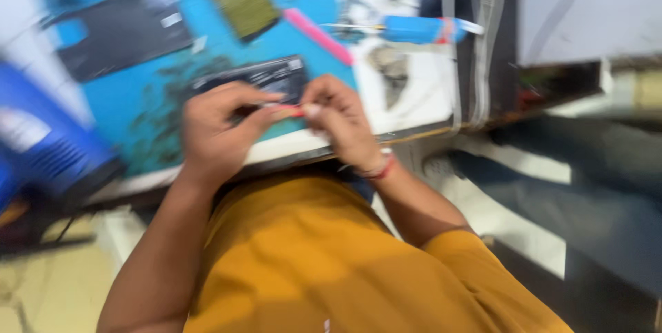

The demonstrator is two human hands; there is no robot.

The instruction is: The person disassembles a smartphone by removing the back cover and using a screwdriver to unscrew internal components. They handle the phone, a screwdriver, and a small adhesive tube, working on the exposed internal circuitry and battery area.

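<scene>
A thin red stick-like tool (288, 109) is pinched between both hands above the blue mat's (117, 98) front edge, left hand (217, 129) gripping one end, right hand (341, 123) clamping the other. A dark flat rectangular device (265, 76) lies just behind them.

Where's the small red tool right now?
In the head view, the red tool sits at frame centre, pinched between the left hand and right hand, just over the dark flat device on the blue mat.
</scene>
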